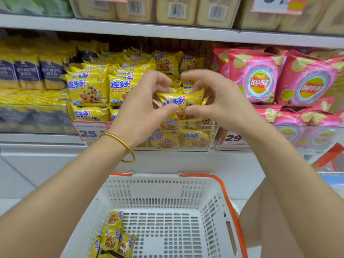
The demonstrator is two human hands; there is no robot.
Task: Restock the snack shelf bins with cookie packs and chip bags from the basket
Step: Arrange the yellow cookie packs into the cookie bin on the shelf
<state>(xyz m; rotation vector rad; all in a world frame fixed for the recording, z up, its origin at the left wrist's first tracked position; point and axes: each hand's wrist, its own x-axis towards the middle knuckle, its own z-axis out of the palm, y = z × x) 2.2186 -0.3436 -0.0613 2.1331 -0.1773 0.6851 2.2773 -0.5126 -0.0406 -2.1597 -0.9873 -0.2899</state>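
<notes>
My left hand [141, 107] and my right hand [219, 101] both grip one yellow cookie pack [179, 100], held over the clear shelf bin [210, 146] full of the same yellow packs. Fingers curl over the pack's top and thumbs press below it. A gold bangle circles my left wrist. Below, the white basket [167, 185] with orange handles holds several yellow cookie packs [113, 237] in its front left corner. Pink chip bags [260, 79] fill the bin to the right.
Dark blue and yellow packs [29, 71] fill the bin on the left. Beige boxed goods [175, 10] stand on the shelf above. Price tags [89, 132] hang on the bin fronts. A red and clear item [329, 159] lies at the right, below the shelf.
</notes>
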